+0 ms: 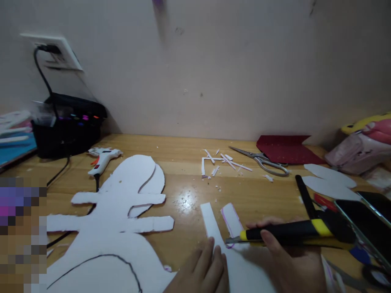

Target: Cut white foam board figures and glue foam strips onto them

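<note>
In the head view my right hand [288, 256] is closed around a black and yellow utility knife [284, 231]. Its metal tip touches or hovers just over a white foam board piece [244, 264], beside a strip with a purple outline [232, 219]. My left hand [203, 268] lies flat on the same board, left of the blade, fingers stretched forward. Left of that hand rests a large white cut-out [122, 244] with side tabs, a rounded top and a black curved line. Its lower part runs out of view.
A glue gun [104, 160] with a cord lies at the back left, near a black case [69, 126]. Thin offcuts [226, 159], scissors [259, 158] and dark red sheet [287, 149] lie by the wall. White oval pieces [330, 183] and phones [363, 228] are at right.
</note>
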`<action>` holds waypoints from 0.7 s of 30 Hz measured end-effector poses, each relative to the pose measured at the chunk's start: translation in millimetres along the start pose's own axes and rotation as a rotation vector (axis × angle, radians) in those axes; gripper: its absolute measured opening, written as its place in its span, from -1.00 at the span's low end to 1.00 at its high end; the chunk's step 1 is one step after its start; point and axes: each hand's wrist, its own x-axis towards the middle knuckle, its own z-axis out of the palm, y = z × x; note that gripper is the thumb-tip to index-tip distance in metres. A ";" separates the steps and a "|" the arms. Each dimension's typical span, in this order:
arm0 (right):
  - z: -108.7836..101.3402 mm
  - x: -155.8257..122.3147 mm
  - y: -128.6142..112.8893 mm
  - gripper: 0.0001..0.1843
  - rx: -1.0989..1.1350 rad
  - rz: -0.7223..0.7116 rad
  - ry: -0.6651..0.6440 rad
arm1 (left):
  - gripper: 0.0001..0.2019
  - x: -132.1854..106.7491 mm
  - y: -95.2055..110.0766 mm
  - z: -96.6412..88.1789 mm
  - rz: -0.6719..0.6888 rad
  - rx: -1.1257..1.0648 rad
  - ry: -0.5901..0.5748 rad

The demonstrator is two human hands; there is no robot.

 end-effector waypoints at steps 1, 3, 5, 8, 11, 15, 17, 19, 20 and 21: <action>1.2 -0.7 -1.0 -0.47 -0.001 0.003 -0.002 | -0.79 0.7 -0.6 -1.1 -0.005 -0.004 0.016; 2.8 -1.8 -3.7 -0.46 -0.016 0.002 0.007 | -0.79 1.7 -1.2 -2.5 -0.011 -0.010 0.030; 3.7 -2.4 -6.4 -0.44 -0.037 0.000 0.023 | -0.79 1.9 -1.0 -2.9 -0.005 -0.007 0.013; 3.0 -2.6 -7.5 -0.42 -0.051 0.007 0.019 | -0.78 1.3 -0.2 -3.1 -0.008 -0.006 0.003; -1.6 -1.9 -4.4 -0.50 -0.084 0.023 0.003 | -0.75 0.7 0.2 -3.8 -0.014 -0.017 0.007; -14.5 3.3 2.0 -0.66 -0.122 0.021 -0.016 | -0.78 0.7 -0.5 -6.0 0.013 -0.009 -0.021; -21.1 7.7 4.2 -0.69 -0.154 -0.019 -0.072 | -0.78 1.6 -1.3 -7.2 0.011 -0.012 -0.028; -25.0 10.8 5.3 -0.74 -0.208 -0.069 -0.156 | -0.76 2.8 -2.2 -8.5 -0.002 -0.021 -0.027; -25.4 11.2 5.4 -0.78 -0.233 -0.088 -0.187 | -0.75 3.5 -2.7 -9.1 -0.002 -0.023 -0.024; -24.9 10.6 5.1 -0.81 -0.246 -0.097 -0.193 | -0.74 4.0 -3.0 -9.7 0.002 -0.021 -0.031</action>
